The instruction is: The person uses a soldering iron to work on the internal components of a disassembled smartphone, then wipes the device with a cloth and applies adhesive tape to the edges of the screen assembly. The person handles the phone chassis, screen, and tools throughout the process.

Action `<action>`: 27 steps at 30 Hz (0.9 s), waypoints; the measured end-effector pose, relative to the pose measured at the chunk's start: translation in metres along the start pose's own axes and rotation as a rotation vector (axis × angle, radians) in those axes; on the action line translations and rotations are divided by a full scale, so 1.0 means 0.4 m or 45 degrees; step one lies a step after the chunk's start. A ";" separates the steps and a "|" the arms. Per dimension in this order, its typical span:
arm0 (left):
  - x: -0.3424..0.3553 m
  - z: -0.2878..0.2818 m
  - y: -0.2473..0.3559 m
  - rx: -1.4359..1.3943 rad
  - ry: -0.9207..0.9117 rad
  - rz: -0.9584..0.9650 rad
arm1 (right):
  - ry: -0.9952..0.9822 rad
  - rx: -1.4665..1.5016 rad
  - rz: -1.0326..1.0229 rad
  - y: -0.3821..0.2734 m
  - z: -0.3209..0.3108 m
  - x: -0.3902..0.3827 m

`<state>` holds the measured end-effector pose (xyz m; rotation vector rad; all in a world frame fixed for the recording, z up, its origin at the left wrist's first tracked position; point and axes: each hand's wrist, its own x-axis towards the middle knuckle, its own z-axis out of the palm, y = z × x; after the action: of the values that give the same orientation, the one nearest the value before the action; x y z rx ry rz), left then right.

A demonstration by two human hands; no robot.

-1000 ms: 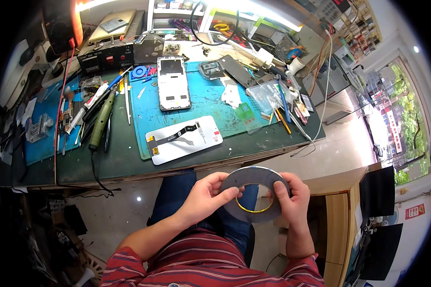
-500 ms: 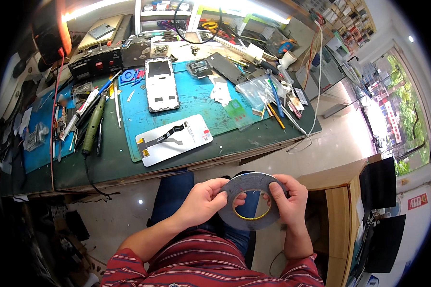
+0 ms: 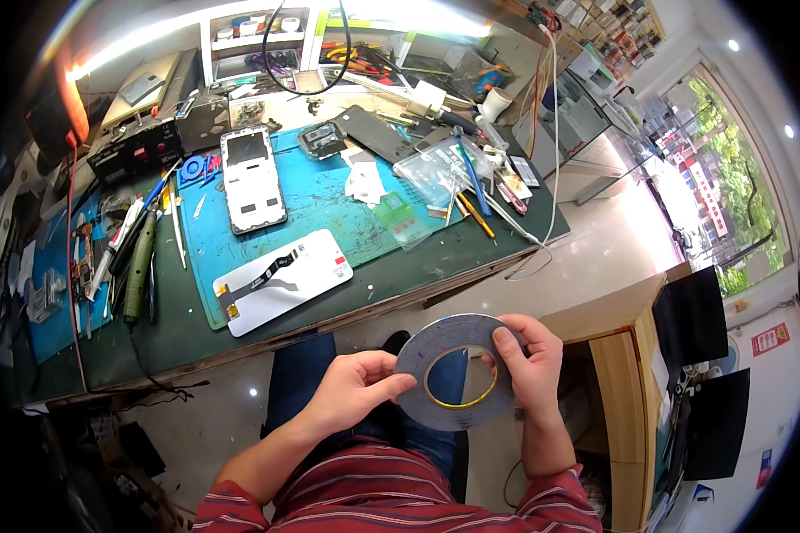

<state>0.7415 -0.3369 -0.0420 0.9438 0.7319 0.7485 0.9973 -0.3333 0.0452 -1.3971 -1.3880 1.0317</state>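
Observation:
A wide, thin roll of dark grey tape [image 3: 412, 366] with a yellow-edged core is held up over my lap, in front of the bench. My right hand [image 3: 533, 360] grips its right side, thumb on the near face and fingers reaching behind, one fingertip showing through the hole. At the left rim, my left hand [image 3: 360, 388] is closed, its thumb tip over the edge and its fingers partly hidden. Beyond, on the bench, lies a white phone screen panel [image 3: 316, 277] with a black flex cable. Farther back is a phone frame [image 3: 253, 182].
A blue work mat [image 3: 316, 191] covers part of the dark green bench [image 3: 373, 289]. A green-handled tool [image 3: 140, 266] lies among tools at left. Clear plastic packets [image 3: 436, 169], a blue pen-like tool [image 3: 471, 173] and a yellow one [image 3: 477, 216] lie at right. A wooden cabinet [image 3: 627, 382] stands right of me.
My view has shifted, so the bench sits lower and more to the left. My left hand has slid outward to the roll's left rim, its fingers no longer showing through the hole.

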 end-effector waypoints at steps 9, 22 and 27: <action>-0.025 -0.047 -0.035 -0.101 -0.193 0.195 | 0.058 0.123 0.031 0.009 -0.001 0.112; -0.161 -0.207 0.206 1.953 1.035 0.693 | 0.630 -1.063 -0.751 0.057 0.079 0.409; -0.163 -0.244 0.261 2.023 0.816 0.455 | 0.103 -0.668 -0.502 -0.029 0.181 0.274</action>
<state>0.6032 -0.3078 0.0262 2.3470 1.8459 0.6977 0.9275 -0.2217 0.0406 -1.4196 -1.8616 0.3606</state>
